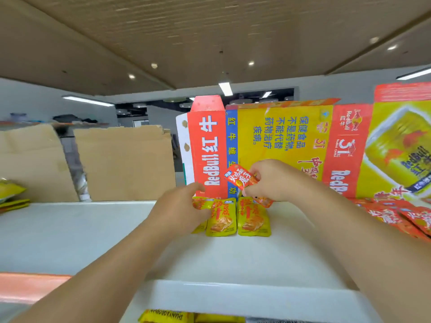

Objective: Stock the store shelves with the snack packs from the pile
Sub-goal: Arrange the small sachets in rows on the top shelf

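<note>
On the white shelf [70,229], right hand [275,180] pinches a red snack pack [240,179]; left hand [179,206] touches yellow packs [254,217], grip unclear.

2 yellow snack packs [221,217] side by side mid white shelf [70,229], fronts to cam. 3rd yellow pack [198,203] just left of them, partly hidden under left hand [179,206]. Red pack [240,179] tilted, off the shelf, pinched by right hand [275,180]. Pile of red packs [396,215] at shelf's right end.
</note>
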Tool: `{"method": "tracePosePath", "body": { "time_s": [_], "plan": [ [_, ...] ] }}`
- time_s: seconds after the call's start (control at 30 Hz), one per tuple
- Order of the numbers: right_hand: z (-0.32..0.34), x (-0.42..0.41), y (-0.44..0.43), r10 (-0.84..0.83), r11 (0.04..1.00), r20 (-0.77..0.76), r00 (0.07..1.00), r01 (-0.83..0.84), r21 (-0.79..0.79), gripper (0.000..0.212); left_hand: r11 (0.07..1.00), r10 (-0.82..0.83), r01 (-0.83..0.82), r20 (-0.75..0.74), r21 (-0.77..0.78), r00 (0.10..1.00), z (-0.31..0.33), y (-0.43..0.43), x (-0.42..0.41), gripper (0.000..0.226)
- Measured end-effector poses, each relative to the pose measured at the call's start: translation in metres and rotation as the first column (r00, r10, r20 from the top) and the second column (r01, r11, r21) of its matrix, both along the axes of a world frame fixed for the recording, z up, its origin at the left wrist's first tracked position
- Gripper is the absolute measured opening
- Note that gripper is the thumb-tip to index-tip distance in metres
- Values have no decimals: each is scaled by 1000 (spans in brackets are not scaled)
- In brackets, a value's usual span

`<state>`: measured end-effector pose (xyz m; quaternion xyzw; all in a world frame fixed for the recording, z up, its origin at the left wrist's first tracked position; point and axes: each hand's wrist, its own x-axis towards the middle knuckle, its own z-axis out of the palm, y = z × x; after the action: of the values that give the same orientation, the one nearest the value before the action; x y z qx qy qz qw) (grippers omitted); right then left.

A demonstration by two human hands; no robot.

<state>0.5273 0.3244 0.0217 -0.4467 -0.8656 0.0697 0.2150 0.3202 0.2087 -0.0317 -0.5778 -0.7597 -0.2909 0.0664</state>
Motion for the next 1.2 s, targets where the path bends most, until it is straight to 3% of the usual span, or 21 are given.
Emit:
{"method": "tracePosePath", "body": {
  "time_s": [0.23,0.37,0.97,1.07,1.2],
  "plan": [
    [-15,1,15,60,998,-2,998,-60,-35,49,986,148,-156,-116,-62,982,-24,1,4,46],
    [-25,10,14,101,993,49,994,-98,-60,42,975,169,-187,-154,-117,974,-28,4,2,44],
    [-28,10,12,90,992,53,995,-85,-96,51,985,133,-147,-141,-95,981,-31,13,2,61],
    [-26,10,9,58,992,27,998,-55,-117,51,997,75,-78,-178,-8,981,-25,9,9,59],
    [-13,22,3,-16,997,-16,1000,14,-78,33,996,-64,79,-250,50,966,-12,12,30,56]
  ]
}}
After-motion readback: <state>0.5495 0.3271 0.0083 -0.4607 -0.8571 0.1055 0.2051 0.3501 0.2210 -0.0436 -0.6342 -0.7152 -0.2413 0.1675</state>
